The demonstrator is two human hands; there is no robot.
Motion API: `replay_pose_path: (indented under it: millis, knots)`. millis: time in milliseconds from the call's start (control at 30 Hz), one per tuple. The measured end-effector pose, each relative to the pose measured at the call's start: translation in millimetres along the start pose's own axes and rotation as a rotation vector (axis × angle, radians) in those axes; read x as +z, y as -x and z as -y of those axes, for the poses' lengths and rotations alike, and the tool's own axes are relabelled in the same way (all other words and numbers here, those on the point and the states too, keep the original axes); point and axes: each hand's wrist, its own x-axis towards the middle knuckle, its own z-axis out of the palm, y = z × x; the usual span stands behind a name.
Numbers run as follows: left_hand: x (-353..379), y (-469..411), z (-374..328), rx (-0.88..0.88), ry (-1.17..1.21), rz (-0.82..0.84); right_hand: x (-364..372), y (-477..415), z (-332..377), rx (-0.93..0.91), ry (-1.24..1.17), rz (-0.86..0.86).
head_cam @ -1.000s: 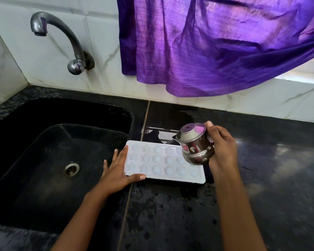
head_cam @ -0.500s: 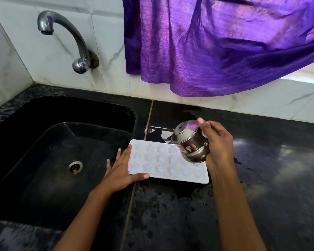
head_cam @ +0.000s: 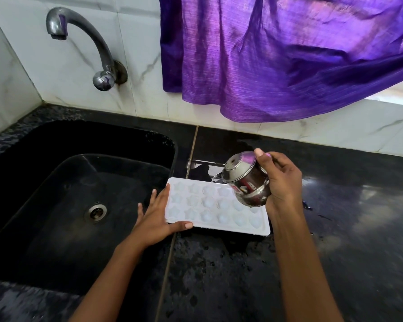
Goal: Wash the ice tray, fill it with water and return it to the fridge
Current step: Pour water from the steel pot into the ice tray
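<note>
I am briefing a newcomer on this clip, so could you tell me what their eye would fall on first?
The bright purple curtain hanging at top right draws the eye first. Below it, on the black counter, the right hand tips a small steel pot, trickling water onto the white ice tray, whose left end the left hand touches beside the dark sink.
</note>
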Motion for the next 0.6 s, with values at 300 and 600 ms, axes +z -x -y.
replay_pose_path:
  millis: [300,600]
  knots:
    - [-0.3,1.0,-0.7,0.007,-0.004,-0.009,2.1,-0.4,-2.9,0.009,-0.013,-0.02]
    - [0.9,0.8,1.0,0.011,0.004,-0.02,3.3,-0.4,-6.5,0.1,-0.181,-0.016]
